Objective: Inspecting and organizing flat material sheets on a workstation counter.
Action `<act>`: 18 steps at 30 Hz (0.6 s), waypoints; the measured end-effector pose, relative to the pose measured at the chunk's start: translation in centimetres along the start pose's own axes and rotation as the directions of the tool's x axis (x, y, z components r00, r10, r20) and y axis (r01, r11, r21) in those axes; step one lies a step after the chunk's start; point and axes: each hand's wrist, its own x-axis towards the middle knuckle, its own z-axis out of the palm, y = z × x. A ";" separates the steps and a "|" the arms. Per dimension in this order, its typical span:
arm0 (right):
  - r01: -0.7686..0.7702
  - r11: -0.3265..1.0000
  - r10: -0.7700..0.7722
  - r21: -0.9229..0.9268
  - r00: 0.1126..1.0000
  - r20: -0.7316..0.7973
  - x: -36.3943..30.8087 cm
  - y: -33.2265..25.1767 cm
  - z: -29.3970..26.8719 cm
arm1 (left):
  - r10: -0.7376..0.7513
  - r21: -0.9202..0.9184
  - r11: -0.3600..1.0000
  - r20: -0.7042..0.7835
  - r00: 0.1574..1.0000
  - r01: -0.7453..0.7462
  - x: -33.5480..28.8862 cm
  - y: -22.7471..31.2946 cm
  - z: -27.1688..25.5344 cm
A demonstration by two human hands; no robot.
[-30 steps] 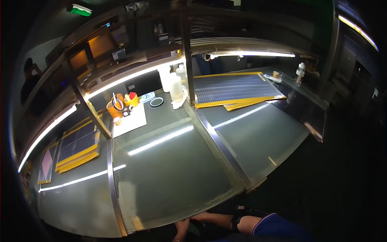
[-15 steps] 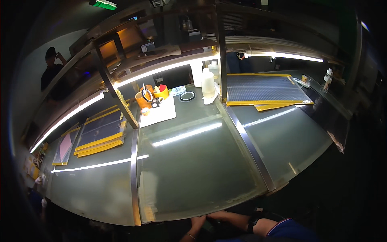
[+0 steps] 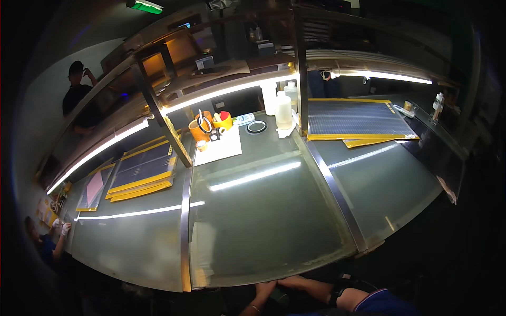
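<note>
Close together, left hand [image 3: 266,288], right hand [image 3: 288,282], near table edge [image 3: 243,285], broad tabletop [image 3: 263,221] beyond

The greenish-grey worktop [image 3: 263,224] is spanning the foreground, its surface reflecting strip lights. Two metal strips [image 3: 185,226] are dividing it into three sections. On the left section, a stack of yellow-edged panels [image 3: 142,167] is lying flat. Toward the rear of the middle section, a white sheet [image 3: 225,151], a black-rimmed disc [image 3: 256,127] and a translucent bottle [image 3: 283,113] are occupying space. Further yellow-edged dark panels [image 3: 358,120] are resting on the right section, overlapping at an angle.
</note>
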 end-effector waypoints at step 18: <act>0.156 0.988 -0.155 -0.017 0.987 0.046 -0.2 0.2 -0.4 | 0.024 0.156 0.987 -0.007 1.000 -0.023 -0.3 2.7 -0.7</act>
